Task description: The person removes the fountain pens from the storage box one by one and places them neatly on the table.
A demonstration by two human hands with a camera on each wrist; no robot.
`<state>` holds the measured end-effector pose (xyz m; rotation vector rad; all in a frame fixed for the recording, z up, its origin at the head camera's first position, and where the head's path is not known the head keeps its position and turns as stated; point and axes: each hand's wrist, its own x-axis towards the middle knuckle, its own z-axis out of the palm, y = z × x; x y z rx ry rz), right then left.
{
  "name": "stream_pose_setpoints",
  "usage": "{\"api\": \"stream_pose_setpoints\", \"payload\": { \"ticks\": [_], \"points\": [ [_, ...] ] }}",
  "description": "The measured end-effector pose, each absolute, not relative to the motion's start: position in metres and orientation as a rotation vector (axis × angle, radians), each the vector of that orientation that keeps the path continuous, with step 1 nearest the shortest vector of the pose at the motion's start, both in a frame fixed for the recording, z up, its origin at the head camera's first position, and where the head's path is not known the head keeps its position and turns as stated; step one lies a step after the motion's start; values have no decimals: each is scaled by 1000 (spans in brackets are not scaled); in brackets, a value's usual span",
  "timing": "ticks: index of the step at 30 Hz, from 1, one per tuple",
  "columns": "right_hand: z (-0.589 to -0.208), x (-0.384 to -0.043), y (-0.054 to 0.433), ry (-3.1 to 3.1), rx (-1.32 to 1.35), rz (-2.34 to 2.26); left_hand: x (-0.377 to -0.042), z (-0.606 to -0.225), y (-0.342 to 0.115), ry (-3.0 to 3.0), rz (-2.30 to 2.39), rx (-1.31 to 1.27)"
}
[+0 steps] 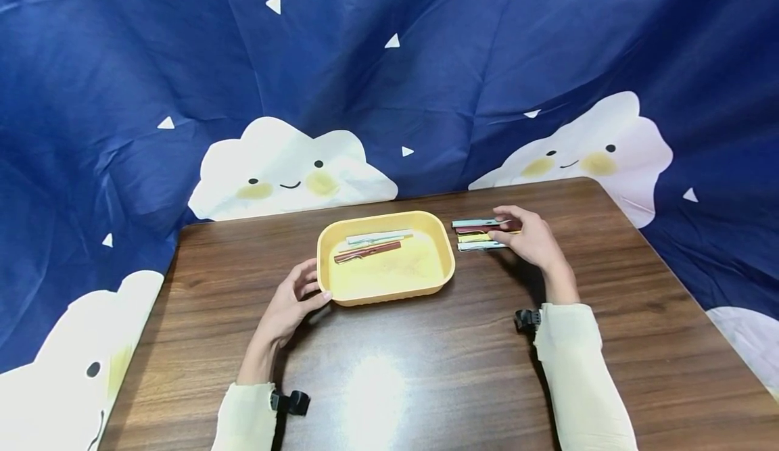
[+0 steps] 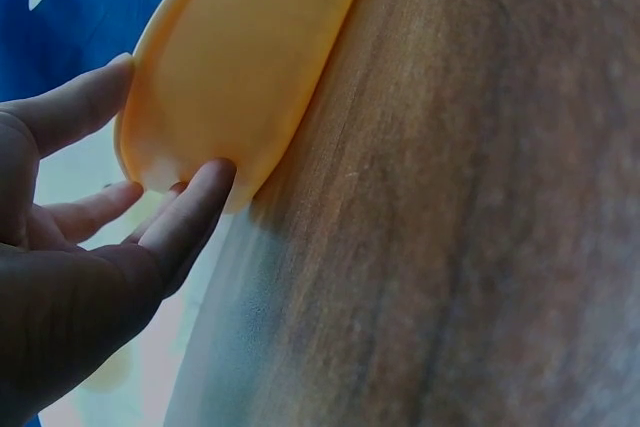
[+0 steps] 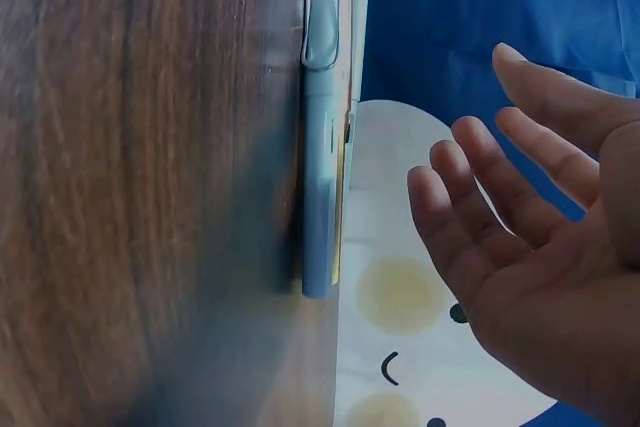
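Observation:
My left hand [image 1: 292, 302] holds the left end of a shallow yellow plastic tray [image 1: 389, 295]. In the left wrist view, its fingertips [image 2: 215, 175] rest on the tray's outer wall [image 2: 240, 57]. Three pens lie inside: a pale one [image 1: 368, 239], a mostly hidden yellow one [image 1: 408, 236] and a dark red one [image 1: 368, 252]. Right of the tray, a row of capped pens holds a light blue one [image 1: 471, 222], a dark red one, a yellow one [image 1: 471, 238] and a pale blue one [image 1: 477, 246]. Over their right ends hovers my right hand [image 1: 531, 238], fingers apart and nothing between them.
Everything rests on a brown wooden table [image 1: 438, 363], which shows a bright glare spot near the front. A dark blue curtain [image 1: 426, 86] with white clouds hangs behind the table's back edge. Black wrist straps sit at both cuffs.

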<state>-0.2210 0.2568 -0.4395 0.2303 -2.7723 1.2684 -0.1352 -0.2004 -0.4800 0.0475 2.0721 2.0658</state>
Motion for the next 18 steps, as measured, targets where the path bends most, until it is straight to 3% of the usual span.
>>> {"api": "stream_pose_setpoints", "payload": {
  "ticks": [18],
  "points": [
    [-424,-225,233,-2738,310,1348,-133,-478,-200,2079,2064,52]
  ]
}}
